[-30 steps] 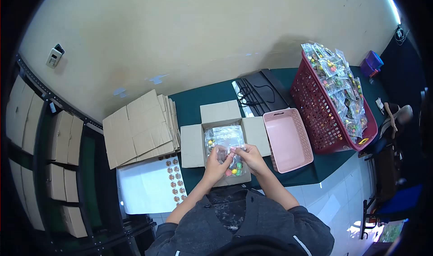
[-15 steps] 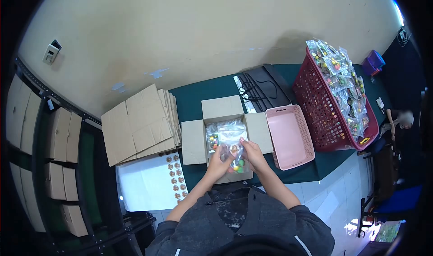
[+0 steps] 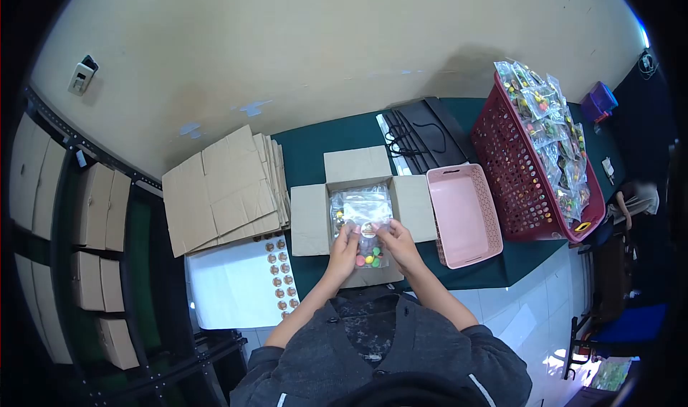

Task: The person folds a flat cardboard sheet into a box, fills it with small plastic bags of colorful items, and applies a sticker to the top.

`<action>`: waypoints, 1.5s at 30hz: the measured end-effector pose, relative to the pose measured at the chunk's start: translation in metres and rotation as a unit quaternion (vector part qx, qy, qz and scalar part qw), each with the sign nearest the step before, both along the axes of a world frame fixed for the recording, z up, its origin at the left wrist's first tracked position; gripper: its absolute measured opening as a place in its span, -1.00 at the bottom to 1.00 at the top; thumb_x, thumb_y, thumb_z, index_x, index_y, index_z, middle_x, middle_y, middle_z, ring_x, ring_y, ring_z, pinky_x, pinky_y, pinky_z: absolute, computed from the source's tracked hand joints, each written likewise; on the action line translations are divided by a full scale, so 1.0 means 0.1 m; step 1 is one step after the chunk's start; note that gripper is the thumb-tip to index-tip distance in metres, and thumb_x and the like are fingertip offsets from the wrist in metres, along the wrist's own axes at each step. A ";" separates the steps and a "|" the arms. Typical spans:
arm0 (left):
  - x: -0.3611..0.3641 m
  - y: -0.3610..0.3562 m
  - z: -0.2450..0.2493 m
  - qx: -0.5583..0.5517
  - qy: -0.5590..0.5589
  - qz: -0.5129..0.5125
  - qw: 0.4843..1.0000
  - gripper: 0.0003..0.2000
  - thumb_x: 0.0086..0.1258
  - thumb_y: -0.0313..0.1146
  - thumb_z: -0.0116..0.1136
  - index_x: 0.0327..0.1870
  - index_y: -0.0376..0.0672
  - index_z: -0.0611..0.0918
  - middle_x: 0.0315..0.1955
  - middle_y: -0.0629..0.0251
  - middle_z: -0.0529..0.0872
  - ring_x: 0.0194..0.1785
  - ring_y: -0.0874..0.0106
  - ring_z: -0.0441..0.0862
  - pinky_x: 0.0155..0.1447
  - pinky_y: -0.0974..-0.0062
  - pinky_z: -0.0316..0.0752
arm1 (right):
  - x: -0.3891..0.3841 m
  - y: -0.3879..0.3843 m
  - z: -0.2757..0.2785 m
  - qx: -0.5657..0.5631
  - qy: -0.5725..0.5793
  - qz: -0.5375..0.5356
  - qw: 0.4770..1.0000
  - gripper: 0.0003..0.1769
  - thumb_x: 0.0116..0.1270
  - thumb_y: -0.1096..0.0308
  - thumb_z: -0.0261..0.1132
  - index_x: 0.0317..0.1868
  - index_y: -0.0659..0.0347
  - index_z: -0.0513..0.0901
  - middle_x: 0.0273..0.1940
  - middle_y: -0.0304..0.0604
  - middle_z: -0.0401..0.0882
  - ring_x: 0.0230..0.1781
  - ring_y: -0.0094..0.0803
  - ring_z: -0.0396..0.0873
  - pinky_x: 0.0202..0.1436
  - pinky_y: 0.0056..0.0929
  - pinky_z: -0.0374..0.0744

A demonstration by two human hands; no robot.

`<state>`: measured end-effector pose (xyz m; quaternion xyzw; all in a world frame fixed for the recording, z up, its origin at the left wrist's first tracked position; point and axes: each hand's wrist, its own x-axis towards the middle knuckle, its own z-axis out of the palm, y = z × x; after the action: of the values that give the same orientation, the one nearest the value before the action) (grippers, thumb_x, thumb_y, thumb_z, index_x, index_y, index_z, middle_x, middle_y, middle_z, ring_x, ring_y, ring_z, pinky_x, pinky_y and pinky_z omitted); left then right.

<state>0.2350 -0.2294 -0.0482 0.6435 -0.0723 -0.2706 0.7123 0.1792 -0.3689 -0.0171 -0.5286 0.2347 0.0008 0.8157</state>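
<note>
Green worktop (image 3: 315,156) carries an open box (image 3: 308,220) at its near edge, with all the flaps laid flat. A clear bag (image 3: 365,224) of coloured pieces lies over the near half of the box, on top of similar bags already inside. The left hand (image 3: 345,245) and right hand (image 3: 395,242) hold it from either side. Each grip is fingertips pinching the film, with the palms off it.

The step looks like seating the bag in the box. To do it well:
- keep the bag level and lower both sides together
- square it to the bags beneath
- tuck the corners inside the walls
- pinch film only, not the pieces

Around, large to small:
- A red basket (image 3: 516,185) stands at far right, heaped with filled bags.
- A card stack (image 3: 222,192) of flat blanks lies to the left, overhanging the worktop edge.
- A white sheet (image 3: 229,299) lies near left, with a column of round brown stickers (image 3: 281,278) along its right side.
- A pink basket (image 3: 466,217) sits just beside the right flap.
- Some black bags (image 3: 423,131) lie behind the box.

In the way: the pink basket crowds the right elbow's swing. The near flap lies under the wrists and could lift.
</note>
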 end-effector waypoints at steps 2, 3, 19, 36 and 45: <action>-0.06 -0.04 0.03 0.004 -0.052 -0.009 0.999 -0.79 0.45 -0.22 0.00 -0.11 -0.17 0.47 -0.44 0.43 0.52 -0.46 0.70 0.38 -0.39 0.70 0.32 | 0.02 0.03 0.02 -0.066 -0.056 -0.036 0.996 -0.77 0.32 0.25 0.23 -0.21 0.27 0.60 -0.33 -0.31 0.58 -0.40 -0.65 0.48 -0.33 -0.61 0.45; -0.08 -0.04 0.06 0.008 -0.104 -0.020 0.994 -0.82 0.45 -0.24 0.00 -0.12 -0.15 0.47 -0.47 0.49 0.48 -0.50 0.74 0.34 -0.42 0.76 0.27 | 0.02 0.02 -0.01 -0.065 -0.057 -0.035 0.996 -0.77 0.32 0.25 0.23 -0.21 0.27 0.60 -0.33 -0.31 0.58 -0.40 -0.65 0.48 -0.33 -0.61 0.45; 0.07 0.02 0.35 -0.018 -0.134 -0.054 0.989 -0.79 0.35 -0.35 0.15 -0.10 -0.27 0.59 -0.27 0.31 0.67 -0.19 0.56 0.58 -0.02 0.56 0.45 | -0.06 -0.20 0.19 -0.132 -0.146 0.034 0.980 -0.76 0.30 0.32 0.26 -0.16 0.33 0.68 -0.32 -0.25 0.64 -0.29 -0.57 0.48 -0.12 -0.55 0.45; -0.06 -0.12 0.61 -0.088 -0.224 -0.070 0.968 -0.39 0.19 -0.33 0.31 0.26 -0.22 0.32 0.21 0.17 0.36 0.27 0.33 0.34 0.29 0.40 0.28 | -0.03 0.03 0.28 -0.348 -0.258 -0.023 0.901 -0.59 0.48 0.20 -0.06 0.15 0.25 0.51 0.12 -0.04 0.39 0.13 -0.35 0.37 0.14 -0.43 0.38; -0.04 0.02 0.63 -0.011 -0.154 -0.031 0.987 -0.80 0.30 -0.39 0.20 -0.11 -0.27 0.61 -0.19 0.27 0.67 -0.05 0.50 0.55 0.10 0.53 0.38 | 0.07 -0.25 0.09 -0.124 -0.158 -0.035 0.979 -0.75 0.23 0.32 0.34 -0.19 0.33 0.62 -0.15 -0.17 0.57 -0.16 -0.52 0.51 -0.07 -0.56 0.45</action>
<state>0.2306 -0.2273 0.0151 0.6674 -0.2040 -0.1890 0.6909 0.1857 -0.3942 -0.0079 -0.6102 0.1195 -0.1407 0.7704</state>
